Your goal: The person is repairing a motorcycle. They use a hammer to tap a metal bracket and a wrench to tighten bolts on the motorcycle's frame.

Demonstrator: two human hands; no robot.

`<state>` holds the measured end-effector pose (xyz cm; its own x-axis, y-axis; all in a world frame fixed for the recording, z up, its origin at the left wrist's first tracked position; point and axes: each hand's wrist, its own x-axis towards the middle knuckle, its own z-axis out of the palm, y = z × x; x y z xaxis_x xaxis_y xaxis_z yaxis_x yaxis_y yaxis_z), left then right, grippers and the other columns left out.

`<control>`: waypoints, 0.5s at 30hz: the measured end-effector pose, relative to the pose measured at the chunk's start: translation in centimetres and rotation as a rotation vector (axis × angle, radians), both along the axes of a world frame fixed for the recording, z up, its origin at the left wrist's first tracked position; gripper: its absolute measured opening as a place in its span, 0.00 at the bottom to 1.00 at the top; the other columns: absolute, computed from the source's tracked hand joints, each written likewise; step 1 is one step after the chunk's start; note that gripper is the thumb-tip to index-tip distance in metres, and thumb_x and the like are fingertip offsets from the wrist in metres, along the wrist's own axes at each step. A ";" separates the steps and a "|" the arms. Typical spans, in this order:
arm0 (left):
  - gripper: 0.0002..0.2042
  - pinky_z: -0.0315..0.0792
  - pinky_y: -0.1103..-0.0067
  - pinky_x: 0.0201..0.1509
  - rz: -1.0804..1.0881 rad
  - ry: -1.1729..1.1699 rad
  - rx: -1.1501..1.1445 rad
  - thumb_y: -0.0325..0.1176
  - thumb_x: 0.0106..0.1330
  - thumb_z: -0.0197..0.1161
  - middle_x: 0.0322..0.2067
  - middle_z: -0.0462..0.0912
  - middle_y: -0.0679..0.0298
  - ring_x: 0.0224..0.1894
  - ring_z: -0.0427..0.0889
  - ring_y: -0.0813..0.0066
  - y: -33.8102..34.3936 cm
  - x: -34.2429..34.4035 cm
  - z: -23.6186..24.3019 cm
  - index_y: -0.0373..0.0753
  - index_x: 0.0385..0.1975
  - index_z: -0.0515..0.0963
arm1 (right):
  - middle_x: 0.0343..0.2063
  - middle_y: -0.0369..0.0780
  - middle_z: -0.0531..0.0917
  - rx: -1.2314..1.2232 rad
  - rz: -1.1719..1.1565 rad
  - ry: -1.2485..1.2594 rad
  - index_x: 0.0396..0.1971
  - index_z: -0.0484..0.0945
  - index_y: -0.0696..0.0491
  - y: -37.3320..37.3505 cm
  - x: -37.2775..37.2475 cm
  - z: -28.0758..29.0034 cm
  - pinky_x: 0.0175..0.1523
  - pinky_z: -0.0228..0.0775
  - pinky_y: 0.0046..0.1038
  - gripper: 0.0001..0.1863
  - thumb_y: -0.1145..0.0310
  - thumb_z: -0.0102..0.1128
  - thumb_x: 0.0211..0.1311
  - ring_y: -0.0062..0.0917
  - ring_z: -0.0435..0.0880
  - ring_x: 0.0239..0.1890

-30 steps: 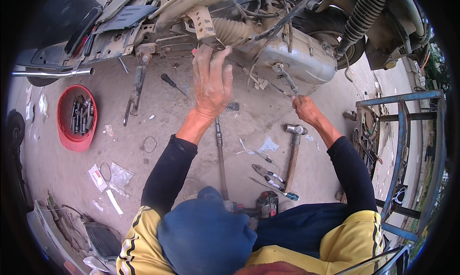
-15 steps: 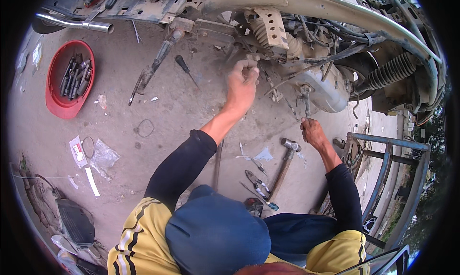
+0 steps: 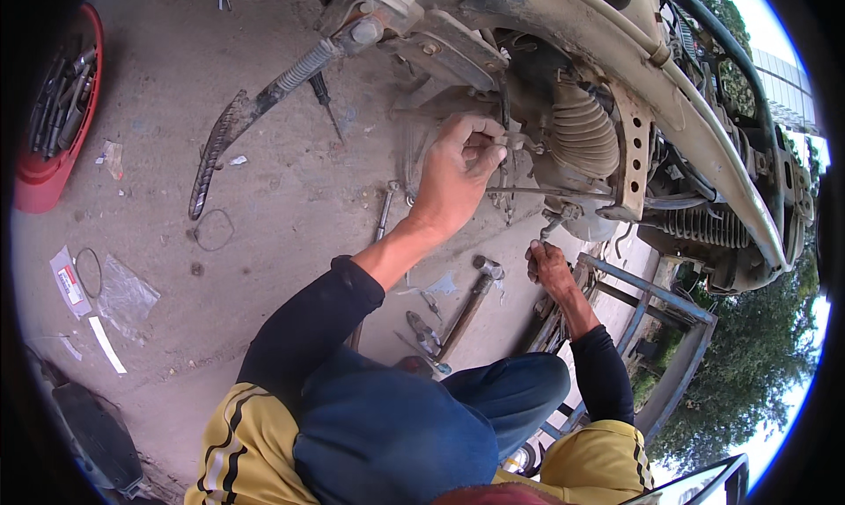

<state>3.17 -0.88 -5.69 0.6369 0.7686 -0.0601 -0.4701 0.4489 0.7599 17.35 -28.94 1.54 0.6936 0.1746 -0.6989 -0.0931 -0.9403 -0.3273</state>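
My left hand (image 3: 462, 166) is closed, thumb and fingers pinched at a small dull metal fitting (image 3: 519, 144) beside the ribbed rubber boot (image 3: 579, 131) under the scooter frame (image 3: 667, 91). My right hand (image 3: 550, 272), lower right, is wrapped round the end of a short metal piece (image 3: 554, 223) extending up toward the engine casing. A thin cable (image 3: 550, 192) crosses between my hands. Below them lie a hammer (image 3: 471, 307), pliers (image 3: 422, 331) and a long metal bar (image 3: 384, 215).
A red helmet (image 3: 53, 179) full of metal tool pieces lies far left. The scooter's stand (image 3: 264, 109) juts down at upper left near a screwdriver (image 3: 324, 100). Plastic bags (image 3: 128, 298) lie on the concrete. A blue metal rack (image 3: 642, 278) stands right, with trees beyond.
The view has swung and tilted, bringing trees and sky into the right side. My left hand's fingers went from raised at the bracket to pinched at the small fitting. My right hand stays gripping.
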 end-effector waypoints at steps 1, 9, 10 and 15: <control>0.10 0.79 0.76 0.49 -0.010 0.008 -0.014 0.21 0.67 0.66 0.43 0.80 0.60 0.43 0.83 0.72 0.2 0.0 0.1 0.34 0.45 0.78 | 0.15 0.32 0.69 -0.023 0.012 -0.028 0.30 0.73 0.54 -0.7 0.5 -0.7 0.23 0.61 0.27 0.23 0.50 0.48 0.80 0.21 0.70 0.16; 0.16 0.78 0.77 0.50 -0.088 0.053 0.094 0.25 0.65 0.70 0.45 0.79 0.62 0.42 0.82 0.75 2.2 -0.3 -0.5 0.35 0.50 0.74 | 0.14 0.34 0.71 -0.118 -0.082 -0.030 0.30 0.75 0.56 1.0 -0.3 -0.1 0.23 0.62 0.29 0.23 0.52 0.50 0.79 0.22 0.71 0.16; 0.18 0.78 0.76 0.48 -0.070 0.065 0.125 0.26 0.64 0.72 0.45 0.78 0.61 0.42 0.81 0.74 2.0 -0.6 -0.4 0.35 0.51 0.73 | 0.14 0.34 0.71 -0.131 -0.072 -0.032 0.30 0.74 0.56 1.2 -0.3 0.0 0.22 0.62 0.29 0.23 0.52 0.50 0.79 0.22 0.71 0.16; 0.26 0.78 0.69 0.43 -0.011 0.144 0.328 0.32 0.58 0.78 0.44 0.74 0.56 0.41 0.80 0.65 2.3 -0.7 0.4 0.36 0.53 0.70 | 0.15 0.34 0.71 -0.185 -0.062 -0.043 0.30 0.75 0.57 2.1 -0.1 0.3 0.23 0.61 0.29 0.22 0.53 0.49 0.79 0.22 0.71 0.16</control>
<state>2.49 1.44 -5.30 0.6479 0.7553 0.0987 -0.3441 0.1746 0.9225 17.24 -26.86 1.84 0.7292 0.0020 -0.6843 -0.1420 -0.9778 -0.1542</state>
